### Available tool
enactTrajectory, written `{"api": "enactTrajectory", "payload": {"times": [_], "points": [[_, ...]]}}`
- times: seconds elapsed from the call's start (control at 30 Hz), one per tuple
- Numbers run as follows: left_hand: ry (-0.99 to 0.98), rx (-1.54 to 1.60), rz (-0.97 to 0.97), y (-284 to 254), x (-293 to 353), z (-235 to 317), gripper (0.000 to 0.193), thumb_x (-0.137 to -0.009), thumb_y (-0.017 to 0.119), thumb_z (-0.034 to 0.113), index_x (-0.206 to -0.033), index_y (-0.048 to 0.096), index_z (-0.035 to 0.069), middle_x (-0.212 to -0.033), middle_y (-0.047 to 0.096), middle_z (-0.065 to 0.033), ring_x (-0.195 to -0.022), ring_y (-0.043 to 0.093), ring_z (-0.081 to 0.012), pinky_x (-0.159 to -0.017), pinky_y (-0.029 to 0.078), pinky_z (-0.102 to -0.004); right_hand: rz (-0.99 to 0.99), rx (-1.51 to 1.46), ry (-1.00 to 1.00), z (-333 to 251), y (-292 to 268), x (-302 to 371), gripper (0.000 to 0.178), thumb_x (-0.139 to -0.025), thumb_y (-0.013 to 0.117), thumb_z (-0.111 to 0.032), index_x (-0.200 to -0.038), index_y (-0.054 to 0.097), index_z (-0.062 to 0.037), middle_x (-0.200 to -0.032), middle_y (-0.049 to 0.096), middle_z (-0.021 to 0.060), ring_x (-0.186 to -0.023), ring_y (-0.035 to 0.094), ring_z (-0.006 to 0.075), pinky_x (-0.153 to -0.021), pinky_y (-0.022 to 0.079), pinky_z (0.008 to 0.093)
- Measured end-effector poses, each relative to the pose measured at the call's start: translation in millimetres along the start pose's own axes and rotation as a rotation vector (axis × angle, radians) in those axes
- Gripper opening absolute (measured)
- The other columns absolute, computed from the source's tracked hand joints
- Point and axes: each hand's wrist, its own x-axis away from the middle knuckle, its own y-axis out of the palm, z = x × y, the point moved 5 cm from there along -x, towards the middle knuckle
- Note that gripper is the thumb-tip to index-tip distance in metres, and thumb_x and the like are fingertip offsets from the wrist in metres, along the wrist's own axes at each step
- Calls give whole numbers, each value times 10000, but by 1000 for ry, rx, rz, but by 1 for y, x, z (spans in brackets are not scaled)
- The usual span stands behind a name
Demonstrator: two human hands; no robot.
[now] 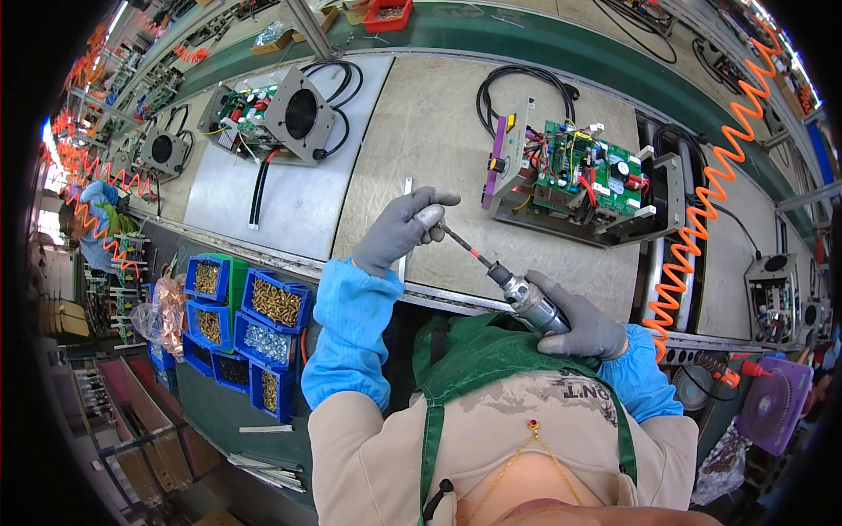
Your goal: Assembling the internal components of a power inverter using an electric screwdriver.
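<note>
Driver bit [465, 245]: tip hidden from me. Left hand [399, 232], ten o'clock: fingers pinching it. Right hand [581, 320], four o'clock: fingers curled around driver [526, 302].

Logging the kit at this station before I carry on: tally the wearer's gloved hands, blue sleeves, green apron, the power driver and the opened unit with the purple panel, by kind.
Gray-gloved hands: 2 (left hand, right hand)
Blue sleeves: 2 (left sleeve, right sleeve)
Green apron: 1
Power driver: 1
Opened unit with purple panel: 1
Total: 7
</note>
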Motion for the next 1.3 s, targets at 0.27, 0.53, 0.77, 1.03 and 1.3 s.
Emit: {"api": "enactTrajectory", "payload": {"times": [0.27,0.53,0.77,1.03,1.3], "points": [[14,-173,-77,-8,3,11,336,-924,501,186,-1225,566,51,-733,550,5,-669,526,-65,-616,426,-221,-80,-74,-18,-1,1,-1,1009,-662,735,-312,-1474,196,-50,-1374,433,187,-1223,479,283,-1014,348,333],[82,-339,-66,-6,1,6,360,-886,571,197,-1218,576,58,-697,538,13,-660,512,-58,-606,415,-224,-60,119,35,-1,3,-2,1001,-665,732,-306,-1476,201,-58,-1367,445,188,-1186,506,276,-992,369,334],[58,207,140,-4,3,-12,428,-844,617,238,-1204,564,15,-772,558,15,-666,520,-55,-587,399,-196,-61,-221,45,5,10,-8,987,-664,733,-266,-1475,205,-69,-1346,466,181,-1178,502,271,-1004,355,333],[-169,176,521,-52,5,-97,373,-876,566,362,-1038,628,32,-784,580,-36,-702,557,-122,-602,442,-245,8,-167,6,10,10,-20,996,-656,739,-258,-1478,206,-82,-1346,462,176,-1184,488,268,-1002,353,335],[-356,-1001,606,-46,6,-185,338,-863,573,343,-962,640,28,-937,622,-159,-878,626,-292,-748,502,-390,147,-235,17,12,-1,-3,1026,-623,727,-170,-1487,179,-89,-1237,499,142,-1005,525,221,-869,409,317]]}}
